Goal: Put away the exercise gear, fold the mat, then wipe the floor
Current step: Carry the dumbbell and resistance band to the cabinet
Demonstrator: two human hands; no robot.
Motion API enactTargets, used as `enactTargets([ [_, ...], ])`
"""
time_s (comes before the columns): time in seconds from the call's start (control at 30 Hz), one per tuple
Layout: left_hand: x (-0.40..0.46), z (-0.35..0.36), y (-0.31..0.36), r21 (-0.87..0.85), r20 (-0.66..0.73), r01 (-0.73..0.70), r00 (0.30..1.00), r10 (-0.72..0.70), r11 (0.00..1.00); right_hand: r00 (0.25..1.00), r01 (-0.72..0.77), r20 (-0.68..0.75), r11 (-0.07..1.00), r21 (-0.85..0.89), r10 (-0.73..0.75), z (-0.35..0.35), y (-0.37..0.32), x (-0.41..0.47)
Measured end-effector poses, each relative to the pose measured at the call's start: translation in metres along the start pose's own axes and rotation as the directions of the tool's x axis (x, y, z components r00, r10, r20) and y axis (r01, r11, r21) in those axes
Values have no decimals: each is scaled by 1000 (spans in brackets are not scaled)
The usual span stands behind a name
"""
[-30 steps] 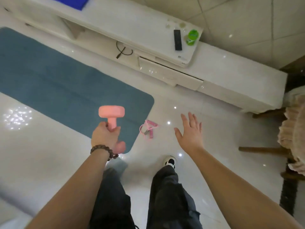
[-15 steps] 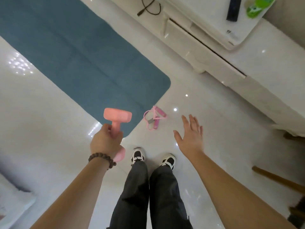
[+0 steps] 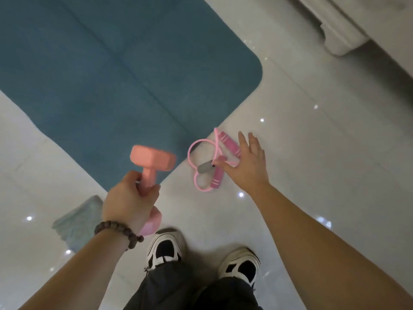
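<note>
My left hand grips the handle of a pink dumbbell, held upright above the floor near the mat's corner. A blue exercise mat lies flat across the upper left. Just off its corner a pink resistance band with pink foam grips and a grey middle piece lies on the white tiled floor. My right hand is spread open right over the band's right side, fingers apart, touching or just above it; nothing is held in it.
A pale green cloth lies crumpled on the floor at the left, behind my left wrist. A white low cabinet stands at the upper right. My two shoes stand on the glossy tiles below.
The view has dropped closer to the floor. My right hand has moved forward and left onto the pink band. The left hand still holds the dumbbell.
</note>
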State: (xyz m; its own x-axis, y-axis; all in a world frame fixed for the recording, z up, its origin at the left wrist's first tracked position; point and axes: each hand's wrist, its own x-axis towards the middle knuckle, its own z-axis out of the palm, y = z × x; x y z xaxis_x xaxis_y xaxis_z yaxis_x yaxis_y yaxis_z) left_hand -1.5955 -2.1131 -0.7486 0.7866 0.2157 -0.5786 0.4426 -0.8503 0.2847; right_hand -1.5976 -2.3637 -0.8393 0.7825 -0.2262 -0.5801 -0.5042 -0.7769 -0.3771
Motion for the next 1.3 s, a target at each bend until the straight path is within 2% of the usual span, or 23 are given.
enactTargets([
  [0.07,11,18,-7,5,-4,-18,1000,18,1000,997,6,81,1000,-21,-4,20,3,19],
  [0.13,15,28,-12,4,5,-26,1000,26,1000,995,33,91,999,-32,-30,39,5,22],
  [0.4,4,38,-22,-24,31,-1,1000,2,1000,991,27,-132,997,-69,-36,75,1,3],
  [0.5,5,42,-24,-28,30,-2,1000,3,1000,987,-53,-154,997,-56,43,77,1,17],
  [0.63,7,48,-22,-41,28,-16,999,17,999,977,-54,-213,992,-114,29,83,4,19],
  [0.73,9,53,-18,-42,27,-22,999,23,999,974,-76,-214,997,-22,70,84,5,18],
  [0.87,9,54,-13,-49,25,-24,999,25,999,976,-112,-160,974,195,144,80,7,14],
  [1.07,-14,29,2,-51,11,-14,1000,14,999,983,-67,-142,946,318,117,25,-4,-34],
  [1.3,-85,-63,58,-84,40,-21,999,24,996,986,-78,-102,909,409,131,-97,-36,-123],
])
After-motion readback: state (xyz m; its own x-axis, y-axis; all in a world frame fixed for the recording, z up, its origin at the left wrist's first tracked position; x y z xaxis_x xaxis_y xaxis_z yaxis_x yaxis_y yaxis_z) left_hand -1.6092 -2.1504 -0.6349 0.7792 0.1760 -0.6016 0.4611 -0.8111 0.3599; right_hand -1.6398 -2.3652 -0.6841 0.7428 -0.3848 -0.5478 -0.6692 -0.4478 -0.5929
